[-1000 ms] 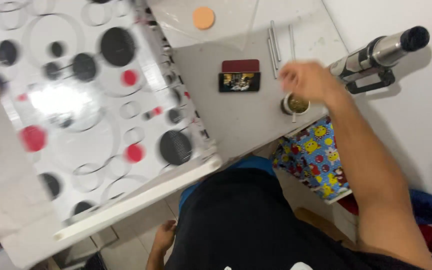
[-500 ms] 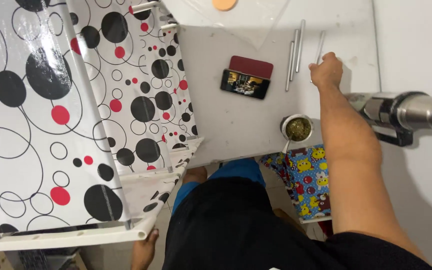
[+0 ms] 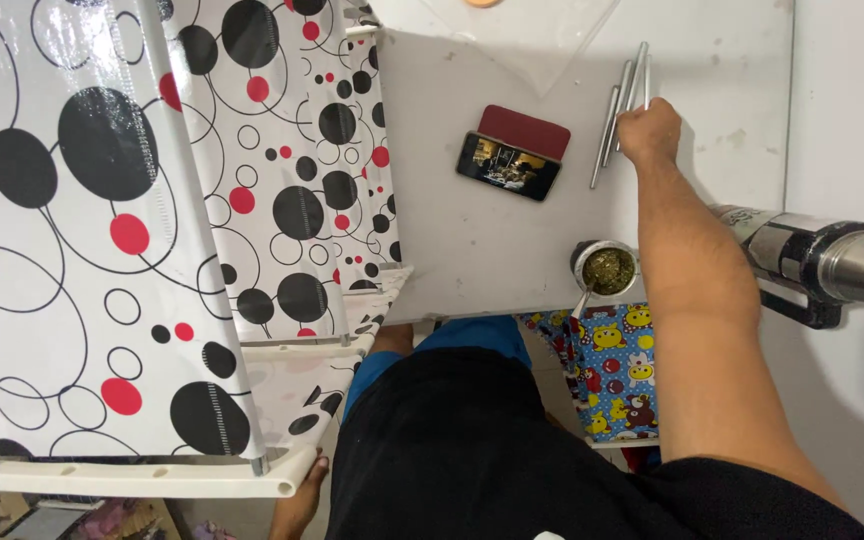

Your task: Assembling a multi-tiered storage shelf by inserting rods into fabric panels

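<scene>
So the right hand [image 3: 649, 133] is curled shut on the ends of the metal rods [image 3: 620, 108], looks like three of them, lying side by side at the far end of the white worktop [image 3: 472, 250]. One phone [image 3: 508, 165] leans on its red case just left of them, one cup of green herb [image 3: 606, 269] sits at the near edge, and the left hand [image 3: 302, 497] hangs low by the spotted panel [image 3: 102, 250], can't tell if it's open or closed.

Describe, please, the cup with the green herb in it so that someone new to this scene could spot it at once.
Start at the white table and follow its near edge towards the person's right forearm. There, just left of the forearm and nearer than the phone, stands a small round metal-rimmed cup filled with green herb. A metal straw leaning out over the table edge sets it apart from the long metal rods by the right hand.
</scene>
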